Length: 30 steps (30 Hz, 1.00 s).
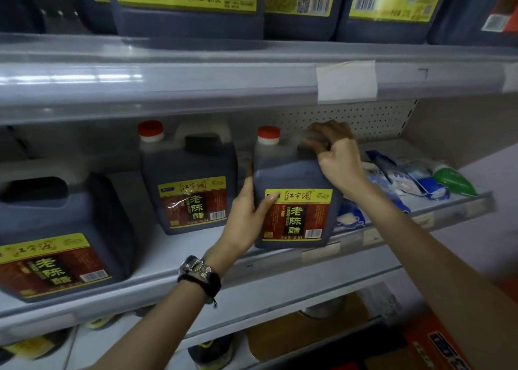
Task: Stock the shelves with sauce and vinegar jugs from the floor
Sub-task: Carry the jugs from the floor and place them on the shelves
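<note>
Upright at the front edge of the shelf (280, 266), the vinegar jug (294, 201) sat btwn both hands, R hand (340, 165) w/ fingers (330, 131) curled round its top handle, L hand (246, 212) clasping its left side, thumb on label.

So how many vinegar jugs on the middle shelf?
3: one front left, one set back mid-shelf, one at the edge, held by left hand and right hand. Others may be hidden.

The grey shelf (157, 260) bears dark vinegar jugs (190, 190) and, rightward, plastic packets (406, 173).
</note>
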Each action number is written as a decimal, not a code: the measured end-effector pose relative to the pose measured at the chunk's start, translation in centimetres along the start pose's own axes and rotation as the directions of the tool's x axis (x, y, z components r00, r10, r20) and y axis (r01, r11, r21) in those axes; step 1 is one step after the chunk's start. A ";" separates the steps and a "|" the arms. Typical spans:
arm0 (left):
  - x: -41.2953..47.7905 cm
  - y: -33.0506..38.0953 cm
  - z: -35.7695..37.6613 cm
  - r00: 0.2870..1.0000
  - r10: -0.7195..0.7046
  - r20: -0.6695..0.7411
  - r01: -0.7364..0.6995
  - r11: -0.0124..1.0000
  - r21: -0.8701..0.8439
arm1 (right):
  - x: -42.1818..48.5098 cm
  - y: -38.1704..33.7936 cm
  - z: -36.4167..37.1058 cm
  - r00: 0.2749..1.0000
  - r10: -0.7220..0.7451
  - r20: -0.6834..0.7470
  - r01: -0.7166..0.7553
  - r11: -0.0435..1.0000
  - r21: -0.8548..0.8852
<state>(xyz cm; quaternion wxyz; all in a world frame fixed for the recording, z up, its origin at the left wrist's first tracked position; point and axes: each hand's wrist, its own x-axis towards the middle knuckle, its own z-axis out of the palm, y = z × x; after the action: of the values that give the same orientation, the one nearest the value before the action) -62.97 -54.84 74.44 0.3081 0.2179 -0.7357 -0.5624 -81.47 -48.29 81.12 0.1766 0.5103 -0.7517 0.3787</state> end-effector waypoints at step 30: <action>-1.2 -3.7 3.0 0.982 -0.033 -0.184 0.048 0.996 0.080 | -11.0 0.7 4.7 0.853 0.462 0.244 -0.522 0.758 0.391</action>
<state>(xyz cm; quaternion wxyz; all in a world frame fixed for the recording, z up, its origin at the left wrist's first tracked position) -64.25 -52.98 70.05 0.3531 0.2961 -0.7228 -0.5150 -76.93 -44.71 70.60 -0.1004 0.3448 -0.7627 0.5379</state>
